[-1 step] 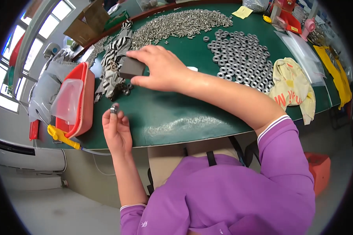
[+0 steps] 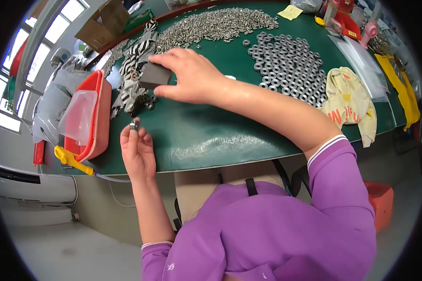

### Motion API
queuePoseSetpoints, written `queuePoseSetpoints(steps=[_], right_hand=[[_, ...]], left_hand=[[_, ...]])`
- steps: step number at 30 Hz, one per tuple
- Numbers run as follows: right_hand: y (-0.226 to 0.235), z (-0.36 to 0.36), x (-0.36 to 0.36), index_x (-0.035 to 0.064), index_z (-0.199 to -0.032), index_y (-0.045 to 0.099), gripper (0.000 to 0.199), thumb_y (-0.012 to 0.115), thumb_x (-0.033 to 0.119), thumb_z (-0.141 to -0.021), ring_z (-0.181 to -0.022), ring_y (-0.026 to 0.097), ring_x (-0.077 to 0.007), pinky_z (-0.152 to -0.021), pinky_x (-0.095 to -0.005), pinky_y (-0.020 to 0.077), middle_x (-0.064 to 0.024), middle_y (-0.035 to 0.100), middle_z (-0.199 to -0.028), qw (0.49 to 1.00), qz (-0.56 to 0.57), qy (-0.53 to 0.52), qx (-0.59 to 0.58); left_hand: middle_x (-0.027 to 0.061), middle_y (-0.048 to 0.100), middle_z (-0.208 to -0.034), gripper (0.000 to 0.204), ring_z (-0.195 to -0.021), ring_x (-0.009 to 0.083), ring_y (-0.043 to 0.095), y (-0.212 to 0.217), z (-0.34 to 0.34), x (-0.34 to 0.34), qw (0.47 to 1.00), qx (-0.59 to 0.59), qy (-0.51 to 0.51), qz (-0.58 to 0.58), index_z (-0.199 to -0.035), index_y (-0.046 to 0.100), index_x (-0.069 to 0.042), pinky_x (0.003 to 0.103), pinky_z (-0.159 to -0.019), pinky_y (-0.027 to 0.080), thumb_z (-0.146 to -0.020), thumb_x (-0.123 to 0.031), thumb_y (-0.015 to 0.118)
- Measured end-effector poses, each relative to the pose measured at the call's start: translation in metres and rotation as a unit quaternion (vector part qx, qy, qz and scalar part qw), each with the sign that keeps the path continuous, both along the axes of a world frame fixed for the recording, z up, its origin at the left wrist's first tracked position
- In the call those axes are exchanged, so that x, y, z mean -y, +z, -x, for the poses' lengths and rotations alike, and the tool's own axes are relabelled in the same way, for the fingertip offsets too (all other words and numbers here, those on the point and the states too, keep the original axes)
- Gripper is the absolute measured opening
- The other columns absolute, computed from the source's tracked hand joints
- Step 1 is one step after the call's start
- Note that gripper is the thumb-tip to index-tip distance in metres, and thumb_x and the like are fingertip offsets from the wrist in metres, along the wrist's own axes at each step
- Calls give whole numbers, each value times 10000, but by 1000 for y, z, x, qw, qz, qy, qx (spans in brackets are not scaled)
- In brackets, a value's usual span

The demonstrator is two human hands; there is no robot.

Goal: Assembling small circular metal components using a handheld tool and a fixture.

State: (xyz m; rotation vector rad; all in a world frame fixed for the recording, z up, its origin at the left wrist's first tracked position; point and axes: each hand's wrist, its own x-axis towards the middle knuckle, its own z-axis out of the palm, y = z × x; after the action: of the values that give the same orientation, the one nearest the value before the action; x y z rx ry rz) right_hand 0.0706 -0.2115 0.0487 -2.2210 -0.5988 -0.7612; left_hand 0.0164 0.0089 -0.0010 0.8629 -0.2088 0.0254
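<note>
My left hand (image 2: pixel 138 152), near the table's front edge, pinches a small shiny metal ring (image 2: pixel 134 125) upright between thumb and fingertips. My right hand (image 2: pixel 190 77) reaches across to the left and grips a dark grey-brown rectangular block (image 2: pixel 155 76) between thumb and fingers. Beyond and left of the block lies a crumpled black-and-white striped cloth (image 2: pixel 135 58). A few loose metal rings (image 2: pixel 150 104) sit by the cloth, just below the block. To the right, many thick grey metal rings (image 2: pixel 290 65) are spread flat on the green table (image 2: pixel 211 136).
A heap of small metal pins (image 2: pixel 215 25) covers the far table. At left stands a red plastic basket (image 2: pixel 103 117) with a yellow-handled air gun (image 2: pixel 70 159) beside it. A pale yellow cloth (image 2: pixel 349 98) and clear plastic bags (image 2: pixel 361 70) lie at right.
The whole view has shifted very slightly. Both hands keep their holds on the ring and the block, with little visible movement.
</note>
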Motion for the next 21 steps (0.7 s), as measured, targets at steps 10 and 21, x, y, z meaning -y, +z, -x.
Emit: queuePoseSetpoints(steps=[10,21], right_hand=[[62,61,-7,-7,-1235,475,627,697,248,-707,-1051,520,-297,-936,-357,395,-186,542,-1118,995,-35,89,-16],[0,48,37,87,-1255,484,677,751,234,-651,-1107,486,-315,-944,-391,385,-145,505,-1200,978,-10,-95,188]], left_hand=[[67,615,-962,145,-799,121,585,-4,-1,2,998,-34,22,-48,-1009,540,-32,233,-709,483,-872,-61,576],[35,603,-870,122,-746,108,578,-6,-4,10,998,-28,22,-48,-970,556,-28,226,-667,480,-856,-54,589]])
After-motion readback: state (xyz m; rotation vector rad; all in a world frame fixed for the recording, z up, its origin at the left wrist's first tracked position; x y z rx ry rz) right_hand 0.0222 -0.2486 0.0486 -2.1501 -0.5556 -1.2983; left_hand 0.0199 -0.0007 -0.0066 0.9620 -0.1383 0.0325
